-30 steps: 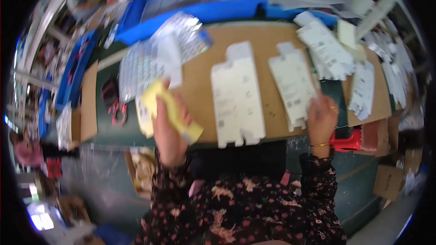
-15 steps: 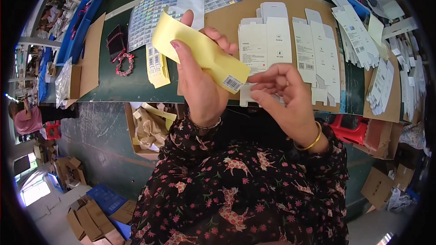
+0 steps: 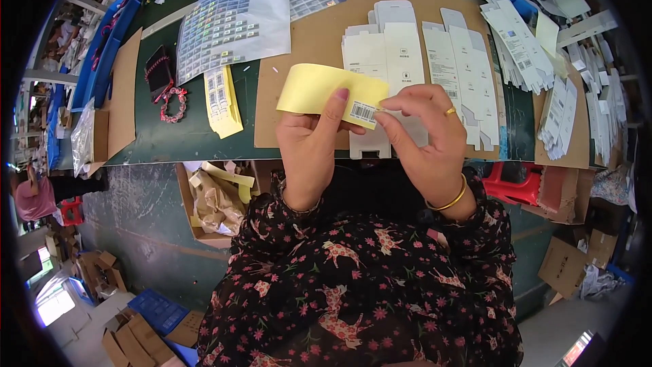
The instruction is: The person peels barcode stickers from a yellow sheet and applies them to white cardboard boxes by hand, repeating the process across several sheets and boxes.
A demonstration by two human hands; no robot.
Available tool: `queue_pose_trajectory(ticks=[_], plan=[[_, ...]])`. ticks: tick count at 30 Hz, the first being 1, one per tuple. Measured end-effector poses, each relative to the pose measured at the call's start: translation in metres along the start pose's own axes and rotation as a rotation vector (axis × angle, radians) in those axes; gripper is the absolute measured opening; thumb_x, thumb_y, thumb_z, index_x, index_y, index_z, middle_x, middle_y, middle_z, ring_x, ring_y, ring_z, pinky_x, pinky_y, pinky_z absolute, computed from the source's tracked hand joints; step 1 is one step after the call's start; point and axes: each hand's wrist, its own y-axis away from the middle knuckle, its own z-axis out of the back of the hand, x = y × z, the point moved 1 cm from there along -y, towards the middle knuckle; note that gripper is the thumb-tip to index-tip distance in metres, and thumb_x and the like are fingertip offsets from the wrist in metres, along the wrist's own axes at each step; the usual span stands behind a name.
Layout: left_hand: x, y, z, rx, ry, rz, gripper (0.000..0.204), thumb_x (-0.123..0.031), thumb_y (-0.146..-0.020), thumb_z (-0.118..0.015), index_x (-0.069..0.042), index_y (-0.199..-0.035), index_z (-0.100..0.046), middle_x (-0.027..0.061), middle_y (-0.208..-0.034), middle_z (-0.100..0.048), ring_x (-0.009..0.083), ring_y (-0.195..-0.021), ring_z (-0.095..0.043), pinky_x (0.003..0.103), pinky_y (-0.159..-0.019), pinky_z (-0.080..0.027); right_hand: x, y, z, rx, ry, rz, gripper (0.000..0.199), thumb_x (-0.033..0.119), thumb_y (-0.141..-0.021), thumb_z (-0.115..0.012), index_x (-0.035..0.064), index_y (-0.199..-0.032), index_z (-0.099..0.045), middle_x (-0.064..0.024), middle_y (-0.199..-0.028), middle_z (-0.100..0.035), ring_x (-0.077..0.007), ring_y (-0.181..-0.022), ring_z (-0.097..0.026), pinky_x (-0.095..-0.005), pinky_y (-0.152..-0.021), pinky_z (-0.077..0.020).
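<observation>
A yellow label backing strip (image 3: 312,90) lies across my left hand (image 3: 303,153), the thumb on its face and the other fingers curled behind it. Near the strip's right end is a white barcode label (image 3: 363,111). My right hand (image 3: 435,129) pinches thumb and forefinger at that label's right edge; whether any of it has lifted off is too small to tell. Just beyond the hands lie flat white cartons (image 3: 404,47), partly hidden by the strip. A second pile of flat cartons (image 3: 463,61) sits to their right.
Folded yellow label strips (image 3: 223,105) lie on the table at left, beside sheets of small stickers (image 3: 217,30) and a beaded bracelet (image 3: 174,105). More flat cartons (image 3: 519,44) are stacked at right. Below the table edge stands an open box (image 3: 216,204) with crumpled paper.
My left hand has lowered and turned the strip nearly level. My right hand has come to the label's edge, its thumb and forefinger now closed there.
</observation>
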Motion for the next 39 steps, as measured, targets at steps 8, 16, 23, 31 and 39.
queue_pose_trajectory(ticks=[8,16,23,31,39], plan=[[0.0055,0.0018,-0.0018,-0.065,-0.074,-0.050,0.021,-0.007,-0.104,-0.078,0.004,-0.122,-0.075,0.0059,-0.110,-0.079,0.0091,-0.092,-0.073,0.024,-0.075,-0.059,0.0000,0.0019,0.0000,-0.027,0.271,0.160,0.034,-0.003,-0.080,-0.091,0.0039,-0.113,-0.081,-0.0079,-0.106,-0.067,-0.0237,-0.094,-0.063,-0.0343,-0.080,-0.0516],[0.0069,0.0042,-0.0060,-0.055,-0.175,-0.169,0.020,-0.005,-0.103,-0.079,0.005,-0.120,-0.076,0.0040,-0.103,-0.080,0.0063,-0.087,-0.072,0.022,-0.074,-0.056,0.0015,-0.0018,-0.0014,-0.019,0.354,0.205,0.036,-0.003,-0.079,-0.091,0.0043,-0.113,-0.081,-0.0065,-0.103,-0.068,-0.0252,-0.094,-0.063,-0.0358,-0.081,-0.0499],[0.0039,0.0037,-0.0083,-0.039,-0.250,-0.202,0.016,-0.005,-0.104,-0.078,0.006,-0.115,-0.077,0.0038,-0.098,-0.080,0.0058,-0.084,-0.071,0.022,-0.073,-0.056,0.0010,-0.0047,-0.0051,-0.022,0.350,0.238,0.034,-0.005,-0.078,-0.090,0.0026,-0.109,-0.081,-0.0068,-0.100,-0.069,-0.0255,-0.091,-0.065,-0.0358,-0.078,-0.0512],[0.0048,0.0035,-0.0066,-0.019,-0.301,-0.174,0.013,-0.004,-0.105,-0.076,0.007,-0.112,-0.077,0.0042,-0.097,-0.080,0.0053,-0.083,-0.068,0.022,-0.071,-0.054,-0.0035,-0.0021,-0.0056,-0.016,0.302,0.240,0.030,-0.008,-0.078,-0.090,-0.0002,-0.106,-0.080,-0.0084,-0.098,-0.069,-0.0246,-0.086,-0.067,-0.0353,-0.072,-0.0534],[0.0016,0.0043,-0.0056,0.041,-0.396,-0.152,0.021,-0.001,-0.105,-0.073,0.008,-0.124,-0.074,0.0099,-0.116,-0.078,0.0080,-0.094,-0.069,0.024,-0.081,-0.057,-0.0013,-0.0017,-0.0031,0.022,0.268,0.211,0.026,-0.010,-0.080,-0.087,-0.0003,-0.103,-0.079,-0.0093,-0.098,-0.069,-0.0248,-0.085,-0.068,-0.0355,-0.074,-0.0544]])
